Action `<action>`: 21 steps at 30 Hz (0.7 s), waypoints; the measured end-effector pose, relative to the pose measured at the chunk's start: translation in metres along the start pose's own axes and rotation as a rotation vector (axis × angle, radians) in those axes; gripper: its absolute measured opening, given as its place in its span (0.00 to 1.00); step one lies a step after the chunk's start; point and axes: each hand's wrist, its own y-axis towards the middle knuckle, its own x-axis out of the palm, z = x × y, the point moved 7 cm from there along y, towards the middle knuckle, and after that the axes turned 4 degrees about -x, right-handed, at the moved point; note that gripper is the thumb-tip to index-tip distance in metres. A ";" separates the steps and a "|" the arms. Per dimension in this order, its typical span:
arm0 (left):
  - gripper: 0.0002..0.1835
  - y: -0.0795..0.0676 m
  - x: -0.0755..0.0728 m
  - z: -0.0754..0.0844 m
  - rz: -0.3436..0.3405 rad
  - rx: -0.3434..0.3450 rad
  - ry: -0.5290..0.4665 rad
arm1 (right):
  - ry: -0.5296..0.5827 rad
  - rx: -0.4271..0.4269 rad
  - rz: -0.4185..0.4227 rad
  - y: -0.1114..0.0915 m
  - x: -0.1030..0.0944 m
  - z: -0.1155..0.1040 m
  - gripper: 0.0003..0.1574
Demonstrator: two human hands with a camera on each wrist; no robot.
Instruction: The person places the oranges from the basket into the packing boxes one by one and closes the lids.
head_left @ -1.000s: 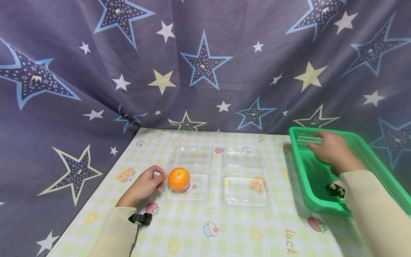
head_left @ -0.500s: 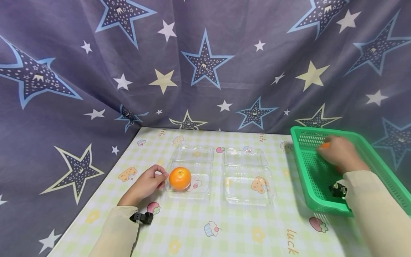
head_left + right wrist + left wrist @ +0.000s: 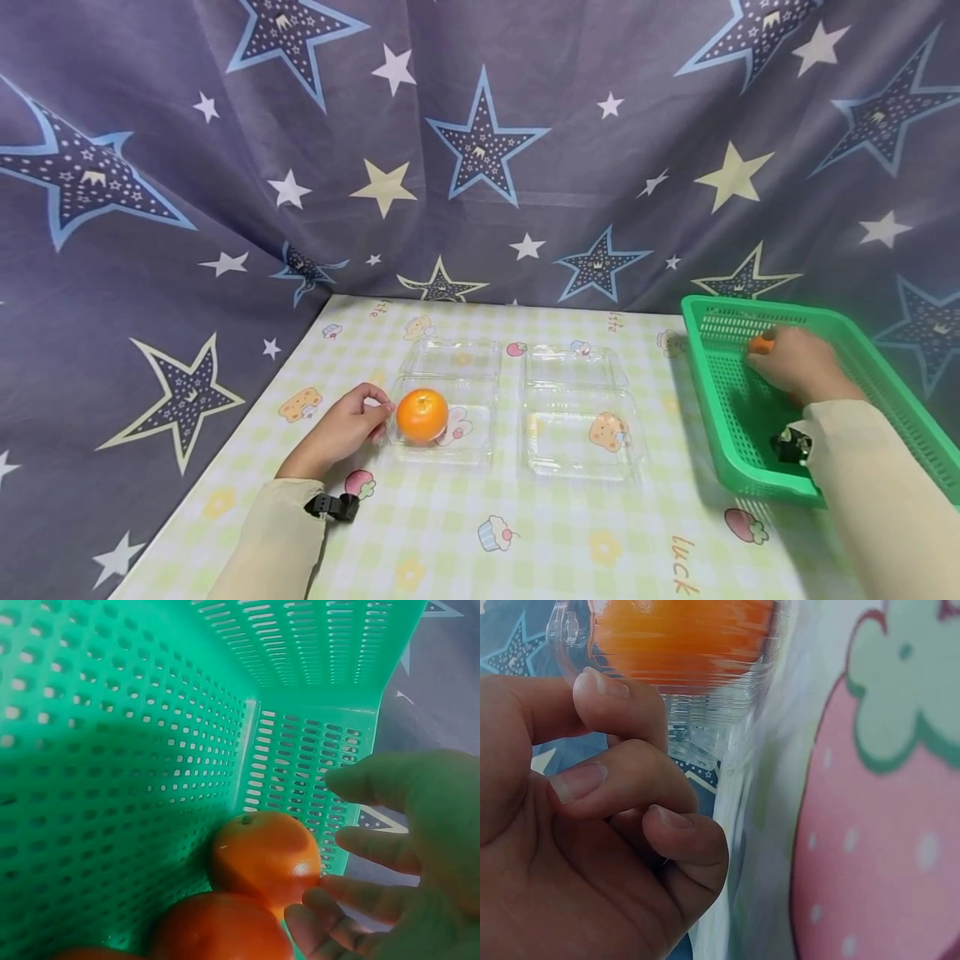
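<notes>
An orange (image 3: 422, 416) sits at the left of the lower half of a clear plastic clamshell box (image 3: 472, 433), whose lid lies open behind it. My left hand (image 3: 347, 429) is at that box's left edge, thumb and index finger closed at the rim, other fingers curled, as the left wrist view shows. My right hand (image 3: 798, 364) reaches into the green basket (image 3: 738, 408). In the right wrist view its fingers are spread beside an orange (image 3: 262, 855), fingertips close against its right side. A redder round fruit (image 3: 221, 930) lies below, with part of another at the bottom edge.
A second open clear clamshell box (image 3: 581, 433) lies on the checked tablecloth (image 3: 547, 542), between the first box and the basket. A star-patterned curtain (image 3: 495, 225) hangs behind and to the left of the table.
My right hand has moved a little right and lower within the basket, over an orange now partly visible there. My left hand and the orange in the box have stayed put.
</notes>
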 end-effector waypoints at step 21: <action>0.12 -0.001 0.000 0.002 -0.009 -0.005 0.001 | 0.010 0.007 0.039 0.000 0.000 0.003 0.21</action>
